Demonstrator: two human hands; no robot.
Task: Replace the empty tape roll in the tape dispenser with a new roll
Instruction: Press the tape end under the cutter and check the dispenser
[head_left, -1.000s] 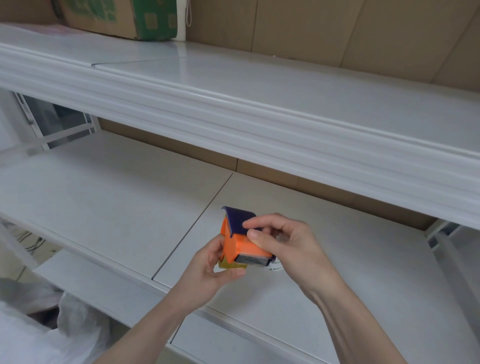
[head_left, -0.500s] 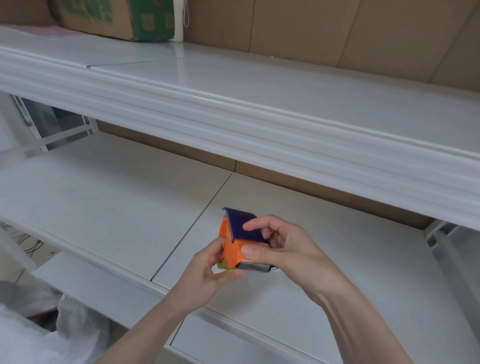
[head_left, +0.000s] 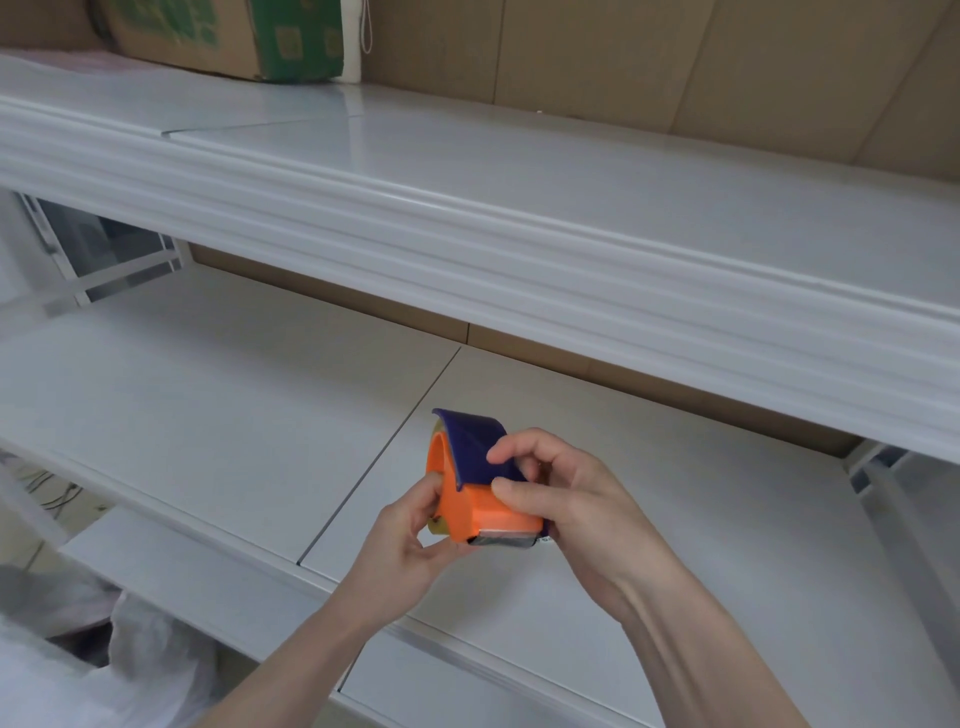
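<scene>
Tape dispenser, orange with a purple cover, sits in my two hands above the lower shelf. My left hand pinches its orange side; my right hand curls over the cover and cutter end. To do this step well, I would judge it best to brace the body with the left and free the core slowly, keeping fingertips off the blade. Farther back, a cardboard box stands on the upper shelf; I cannot see what it holds.

- No words or numbers can be read.
- The cardboard box on the top shelf has green print, too blurry to read.
</scene>
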